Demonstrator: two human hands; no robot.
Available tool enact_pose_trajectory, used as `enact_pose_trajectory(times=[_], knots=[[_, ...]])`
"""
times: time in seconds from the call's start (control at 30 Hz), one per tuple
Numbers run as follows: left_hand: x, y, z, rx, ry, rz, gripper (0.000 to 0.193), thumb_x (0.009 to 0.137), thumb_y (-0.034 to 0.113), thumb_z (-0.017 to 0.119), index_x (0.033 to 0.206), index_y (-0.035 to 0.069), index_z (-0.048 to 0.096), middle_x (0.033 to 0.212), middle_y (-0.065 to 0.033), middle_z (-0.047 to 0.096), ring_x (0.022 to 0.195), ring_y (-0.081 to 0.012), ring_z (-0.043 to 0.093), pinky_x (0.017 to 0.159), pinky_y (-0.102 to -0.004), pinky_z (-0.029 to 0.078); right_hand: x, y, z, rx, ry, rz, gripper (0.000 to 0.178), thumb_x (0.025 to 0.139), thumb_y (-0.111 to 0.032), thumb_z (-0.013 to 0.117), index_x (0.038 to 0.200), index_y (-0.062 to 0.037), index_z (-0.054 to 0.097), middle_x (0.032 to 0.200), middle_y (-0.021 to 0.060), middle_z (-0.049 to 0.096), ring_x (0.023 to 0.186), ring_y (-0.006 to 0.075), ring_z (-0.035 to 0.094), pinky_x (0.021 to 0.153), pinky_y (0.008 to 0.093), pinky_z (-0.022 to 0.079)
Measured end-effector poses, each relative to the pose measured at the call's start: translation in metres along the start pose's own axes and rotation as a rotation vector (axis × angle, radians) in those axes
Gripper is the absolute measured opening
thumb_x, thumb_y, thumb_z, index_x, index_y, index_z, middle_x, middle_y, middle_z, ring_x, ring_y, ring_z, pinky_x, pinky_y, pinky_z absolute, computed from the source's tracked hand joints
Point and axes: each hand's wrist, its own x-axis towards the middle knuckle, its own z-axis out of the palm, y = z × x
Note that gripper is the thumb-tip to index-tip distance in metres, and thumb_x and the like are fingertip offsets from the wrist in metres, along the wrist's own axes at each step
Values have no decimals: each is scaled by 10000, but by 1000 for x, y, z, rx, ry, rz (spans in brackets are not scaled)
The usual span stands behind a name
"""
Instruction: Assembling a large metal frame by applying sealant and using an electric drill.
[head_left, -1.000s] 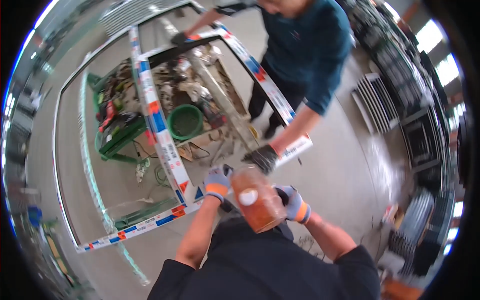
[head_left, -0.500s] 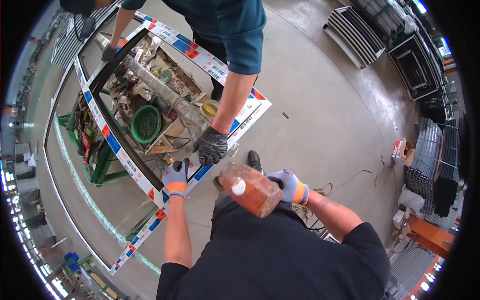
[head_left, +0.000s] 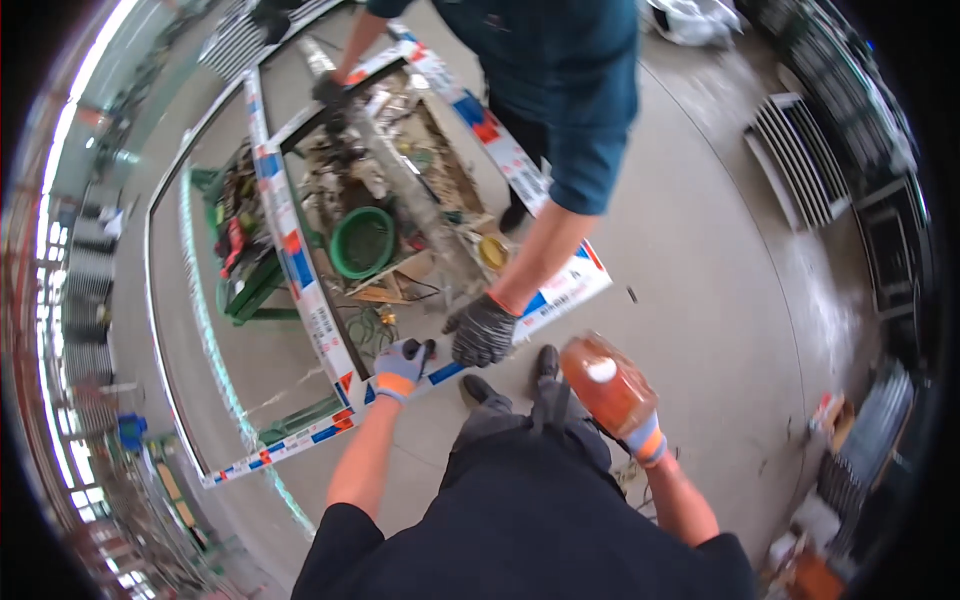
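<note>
Head cam: right hand in a grey-orange glove point(head_left: 645, 440) has its fingers wrapped around a clear plastic bottle with reddish-orange contents point(head_left: 622, 397), now swung further right than half a second ago. Left hand in a matching glove point(head_left: 400, 368) is at the near rail of a white-blue-orange film-wrapped rectangular frame point(head_left: 298, 265), can't tell if it's gripping. Round green plastic basin point(head_left: 336, 247): contents too blurry.

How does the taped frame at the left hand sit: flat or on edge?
Roughly flat: seen from above, the taped frame shows the green bowl through its opening.
</note>
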Motion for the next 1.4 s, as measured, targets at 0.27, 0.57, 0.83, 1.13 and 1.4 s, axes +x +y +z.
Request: enact_pose_trajectory(times=[0.27, 0.57, 0.83, 1.13, 1.4], knots=[[3, -1, -17, -381, -314, -139, 441, 831, 575, 613, 825, 147, 719, 803, -120, 691, 762, -330, 660, 702, -415, 510, 22, -21, 1, -141, 44, 4, 590, 695, -176, 797, 1231, -78, 570, 1187, 104, 617, 1097, 282, 583, 941, 375, 471], [3, -1, -14, -337, -195, -85, 418, 841, 510, 642, 756, 105, 702, 719, -101, 683, 686, -310, 653, 645, -401, 506, 24, 0, 13, -51, -49, 136, 661, 703, -254, 799, 1291, -113, 530, 1257, 76, 590, 1182, 277, 542, 1024, 397, 416], [10, 10, -27, -374, -297, -153, 486, 812, 582, 640, 765, 104, 713, 726, -112, 683, 693, -325, 649, 647, -410, 511, 33, -20, 13, 130, -18, 310, 694, 687, -246, 804, 1302, -100, 519, 1288, 91, 574, 1212, 282, 522, 1043, 380, 403], [17, 18, -37, -360, -434, -262, 585, 776, 693, 584, 871, 137, 740, 921, -151, 703, 902, -331, 659, 802, -413, 514, 36, 28, -1, 187, 38, 442, 651, 715, -90, 762, 1300, 3, 493, 1209, 94, 605, 1064, 196, 586, 907, 333, 491], [21, 8, -28, -378, -535, -270, 580, 776, 688, 588, 833, 124, 713, 910, -151, 702, 873, -333, 665, 795, -424, 514, 55, -13, 11, 290, 138, 368, 79, 770, 4, 637, 781, -26, 564, 571, 15, 518, 451, 100, 502, 425, 233, 389]])
